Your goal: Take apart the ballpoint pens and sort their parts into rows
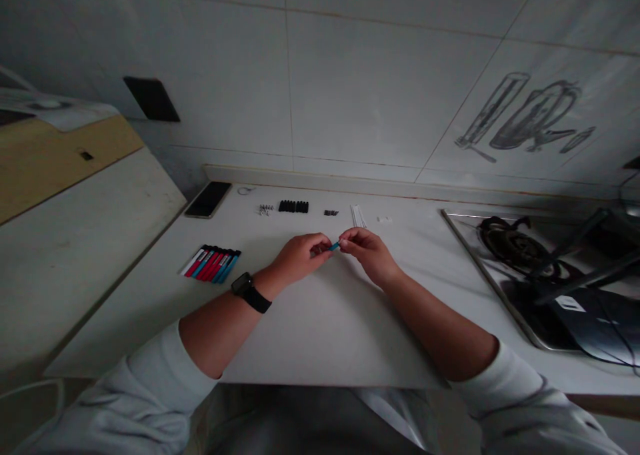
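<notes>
Over the middle of the white counter, my left hand (306, 251) pinches a short blue pen barrel (334, 246). My right hand (367, 249) is closed at the barrel's right end, thumb against fingers; what sits between those fingertips is too small to make out. A row of finished-looking pens (211, 264) in red, blue and white with black ends lies to the left. Beyond my hands are small silver parts (266, 209), black caps (293, 206), small dark pieces (331, 213), thin white rods (359, 216) and tiny white pieces (384, 219).
A phone (209, 199) lies at the back left, with a small ring-like item (245, 191) beside it. To the right is a gas stove (520, 248) with a black object (600, 315) resting on it. A tiled wall (350, 95) closes off the back.
</notes>
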Available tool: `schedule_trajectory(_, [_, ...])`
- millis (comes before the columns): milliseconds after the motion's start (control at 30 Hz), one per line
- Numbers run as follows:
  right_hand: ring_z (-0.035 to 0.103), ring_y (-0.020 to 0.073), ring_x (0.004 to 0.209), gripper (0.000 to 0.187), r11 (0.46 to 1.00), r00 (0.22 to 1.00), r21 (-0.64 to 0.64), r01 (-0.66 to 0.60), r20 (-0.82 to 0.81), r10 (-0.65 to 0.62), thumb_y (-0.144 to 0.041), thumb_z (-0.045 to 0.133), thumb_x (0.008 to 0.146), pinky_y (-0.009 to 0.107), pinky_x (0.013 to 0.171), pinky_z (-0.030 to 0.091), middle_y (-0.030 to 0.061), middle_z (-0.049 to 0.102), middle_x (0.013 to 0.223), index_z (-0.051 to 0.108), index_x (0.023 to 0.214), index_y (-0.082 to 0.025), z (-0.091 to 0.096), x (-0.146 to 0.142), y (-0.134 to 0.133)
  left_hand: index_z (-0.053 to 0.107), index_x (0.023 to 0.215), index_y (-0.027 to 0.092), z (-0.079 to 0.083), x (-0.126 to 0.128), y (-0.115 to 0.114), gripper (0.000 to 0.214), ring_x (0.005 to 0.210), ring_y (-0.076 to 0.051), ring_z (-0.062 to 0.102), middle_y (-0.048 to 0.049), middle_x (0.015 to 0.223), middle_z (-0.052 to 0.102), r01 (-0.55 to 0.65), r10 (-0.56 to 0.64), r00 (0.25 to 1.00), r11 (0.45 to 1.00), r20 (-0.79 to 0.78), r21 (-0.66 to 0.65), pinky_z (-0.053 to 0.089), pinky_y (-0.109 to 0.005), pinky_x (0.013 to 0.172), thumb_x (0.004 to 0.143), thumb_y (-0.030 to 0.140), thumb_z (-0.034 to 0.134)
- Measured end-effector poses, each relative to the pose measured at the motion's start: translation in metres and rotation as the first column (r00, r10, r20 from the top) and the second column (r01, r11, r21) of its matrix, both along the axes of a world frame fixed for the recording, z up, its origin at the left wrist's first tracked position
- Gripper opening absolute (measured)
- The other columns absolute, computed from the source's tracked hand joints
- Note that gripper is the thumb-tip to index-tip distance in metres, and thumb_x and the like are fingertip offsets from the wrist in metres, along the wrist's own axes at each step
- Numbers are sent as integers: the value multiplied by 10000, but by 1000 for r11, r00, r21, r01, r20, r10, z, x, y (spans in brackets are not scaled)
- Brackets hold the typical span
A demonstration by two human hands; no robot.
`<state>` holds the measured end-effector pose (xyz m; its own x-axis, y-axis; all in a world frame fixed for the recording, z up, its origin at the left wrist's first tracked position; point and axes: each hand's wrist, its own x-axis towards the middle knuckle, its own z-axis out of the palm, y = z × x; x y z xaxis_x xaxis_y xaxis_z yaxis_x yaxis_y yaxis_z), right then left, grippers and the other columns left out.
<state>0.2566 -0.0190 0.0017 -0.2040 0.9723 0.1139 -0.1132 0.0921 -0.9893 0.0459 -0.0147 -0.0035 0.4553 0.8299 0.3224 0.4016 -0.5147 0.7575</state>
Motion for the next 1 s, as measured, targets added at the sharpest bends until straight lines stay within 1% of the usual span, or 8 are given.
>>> schedule_trajectory(233, [604, 152, 800, 302, 1000, 999, 11, 9, 43, -10, -453, 868, 719, 329, 806, 494, 8, 691, 841, 730, 865, -227, -2, 2, 2, 682, 988, 216, 1, 0, 0, 102, 796, -151, 672, -18, 923, 734, 0, 0, 1000, 1000, 16, 8, 523, -294, 779, 919, 291, 668])
schedule_trajectory(400, [611, 146, 803, 290, 1000, 1000, -14, -8, 29, 8, -433, 872, 713, 327, 811, 489, 13, 716, 863, 759, 878, -223, -3, 2, 1, 689, 994, 220, 3, 0, -1, 103, 812, -152, 681, -19, 932, 740, 3, -3, 1000, 1000, 20, 19, 526, -296, 793, 919, 288, 677])
schedule_trajectory(567, [609, 142, 778, 302, 999, 1000, -30, -12, 22, 13, -442, 867, 716, 325, 782, 492, 15, 717, 851, 764, 888, -216, -3, 2, 2, 696, 1002, 223, 4, 0, -2, 110, 827, -160, 683, -22, 944, 747, 2, -3, 999, 1000, 32, 29, 533, -308, 813, 904, 274, 695])
schedule_trajectory(633, [611, 140, 776, 286, 1000, 999, -19, -24, 22, 25, -428, 866, 722, 325, 786, 494, 13, 716, 852, 763, 886, -218, -2, 2, 2, 696, 999, 221, 5, 0, -2, 102, 820, -156, 683, -19, 942, 748, 3, -4, 999, 999, 31, 37, 533, -304, 808, 907, 264, 693])
schedule_trajectory(800, [644, 147, 832, 261, 998, 998, 21, -60, 23, 60, -396, 862, 729, 337, 859, 504, 13, 727, 886, 757, 894, -222, -1, 3, 2, 697, 996, 213, 4, 0, -2, 96, 821, -147, 687, -16, 942, 751, -6, 4, 999, 998, 32, 65, 535, -291, 801, 909, 254, 700])
schedule_trajectory(1000, [649, 134, 837, 279, 996, 996, 41, -76, 38, 75, -392, 845, 755, 317, 857, 508, 15, 733, 914, 746, 943, -212, -4, 3, 2, 699, 1013, 207, 2, 0, -1, 105, 830, -146, 694, -21, 952, 754, 7, -13, 999, 994, 53, 108, 547, -297, 813, 911, 230, 701])
